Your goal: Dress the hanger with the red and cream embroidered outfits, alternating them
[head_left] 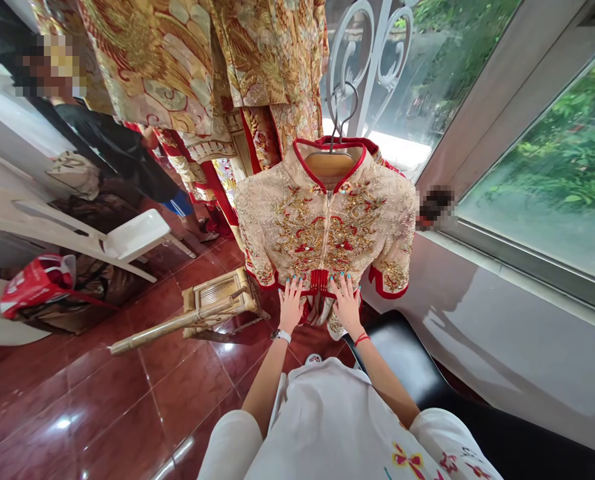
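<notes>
In front of me a short cream jacket [292, 213] with gold beadwork, red embroidery and red trim hangs from a hanger [341, 127]. Its front zipper is closed up to the collar. My left hand [291, 305] lies flat on the lower left of the jacket's hem, fingers spread. On the other side of the red fringe [319, 281], my right hand [346, 305] rests on the hem with its fingers stretched out. Both palms face the cloth, and neither hand grips anything. Part of another red-trimmed garment shows behind the jacket.
Gold-embroidered garments [157, 67] hang at upper left. A bamboo stool [222, 300] stands on the red tiles, with a white chair [137, 233] and a red bag [37, 283] farther left. At right are a black seat [402, 353] and windows. A person [107, 147] is at far left.
</notes>
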The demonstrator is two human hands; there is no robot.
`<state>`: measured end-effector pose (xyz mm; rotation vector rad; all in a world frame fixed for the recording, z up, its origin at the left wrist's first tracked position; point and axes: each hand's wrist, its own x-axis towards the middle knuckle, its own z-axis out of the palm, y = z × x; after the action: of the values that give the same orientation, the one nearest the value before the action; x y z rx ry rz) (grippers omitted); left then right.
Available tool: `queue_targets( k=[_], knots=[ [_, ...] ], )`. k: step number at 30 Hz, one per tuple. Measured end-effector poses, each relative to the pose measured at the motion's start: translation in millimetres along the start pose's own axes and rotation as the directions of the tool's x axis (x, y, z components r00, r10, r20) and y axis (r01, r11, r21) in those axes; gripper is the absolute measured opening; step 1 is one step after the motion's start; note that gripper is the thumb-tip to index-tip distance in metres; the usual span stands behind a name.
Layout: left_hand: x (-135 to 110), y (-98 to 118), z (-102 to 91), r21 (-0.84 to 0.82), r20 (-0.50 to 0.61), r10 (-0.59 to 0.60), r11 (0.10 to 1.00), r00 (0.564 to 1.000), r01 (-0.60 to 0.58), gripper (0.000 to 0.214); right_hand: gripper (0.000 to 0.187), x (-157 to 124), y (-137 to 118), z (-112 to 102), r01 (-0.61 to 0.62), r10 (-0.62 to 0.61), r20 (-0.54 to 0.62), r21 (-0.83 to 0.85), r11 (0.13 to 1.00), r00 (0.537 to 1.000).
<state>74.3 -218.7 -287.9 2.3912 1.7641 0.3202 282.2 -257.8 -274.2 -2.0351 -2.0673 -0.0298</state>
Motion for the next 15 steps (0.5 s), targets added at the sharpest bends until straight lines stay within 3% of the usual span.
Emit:
queue_targets(
  k=[15],
  knots=[
    [-1.8,-1.1,7.6,-0.008,-0.033,0.004,1.000,0.999,-0.005,0.089,0.080,-5.4,4.2,1.6,0.007,-0.007,0.007,0.019,1.000,1.000]
  ],
)
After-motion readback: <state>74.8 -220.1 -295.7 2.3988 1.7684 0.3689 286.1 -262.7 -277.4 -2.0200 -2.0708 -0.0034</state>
